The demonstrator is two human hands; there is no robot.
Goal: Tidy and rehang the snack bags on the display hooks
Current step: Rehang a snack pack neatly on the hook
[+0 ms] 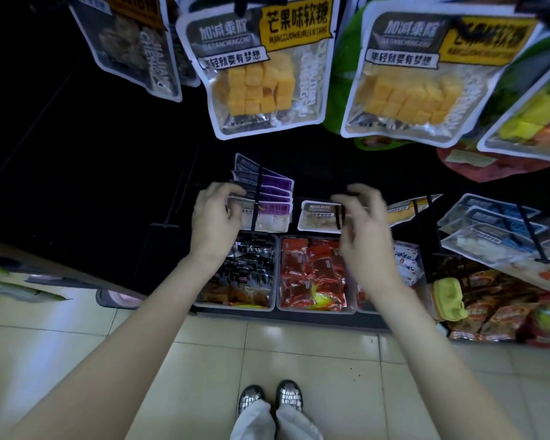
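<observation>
Snack bags (pixel 269 201) on hooks, both hands (pixel 215 217) at them.

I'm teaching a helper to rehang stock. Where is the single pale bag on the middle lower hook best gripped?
Probably the pale bag by its top edge, either side of the hook, coming from the front: it hangs flat facing out, and the right hand is already there.

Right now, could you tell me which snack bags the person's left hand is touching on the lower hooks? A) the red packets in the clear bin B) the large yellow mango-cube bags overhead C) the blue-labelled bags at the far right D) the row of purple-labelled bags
D: the left hand grips the front of the row of purple-labelled bags, while the right hand is at the neighbouring hook.
</observation>
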